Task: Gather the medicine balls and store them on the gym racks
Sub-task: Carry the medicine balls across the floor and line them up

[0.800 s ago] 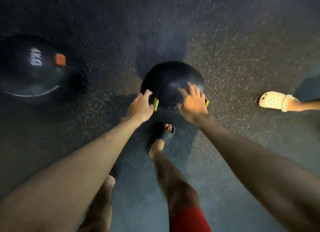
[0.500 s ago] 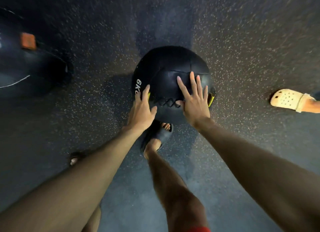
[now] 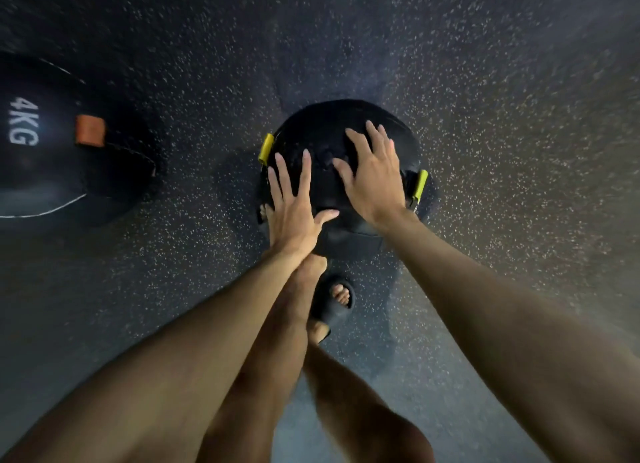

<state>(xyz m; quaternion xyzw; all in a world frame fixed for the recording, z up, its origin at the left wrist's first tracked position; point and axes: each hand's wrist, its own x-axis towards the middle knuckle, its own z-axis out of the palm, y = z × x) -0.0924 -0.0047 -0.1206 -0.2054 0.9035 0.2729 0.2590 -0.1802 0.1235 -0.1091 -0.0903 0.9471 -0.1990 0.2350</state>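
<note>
A black medicine ball (image 3: 325,130) with yellow tabs lies on the speckled rubber floor straight ahead of me. My left hand (image 3: 294,203) lies over its left side with straight, spread fingers. My right hand (image 3: 375,175) is spread over its top right, fingers slightly bent. Neither hand wraps around the ball. A second black medicine ball (image 3: 52,144), marked 4KG with an orange tab, sits on the floor at the far left, apart from both hands.
My legs and a dark slide sandal (image 3: 334,303) stand just behind the ball, one foot partly hidden under my left arm. Dark speckled floor (image 3: 485,82) stretches all around. No rack is in view.
The ball has turned under my hands: the lacing and weight mark are out of sight and a yellow tab shows upper left. The 4KG ball is more in view. The light clog at right has left the frame.
</note>
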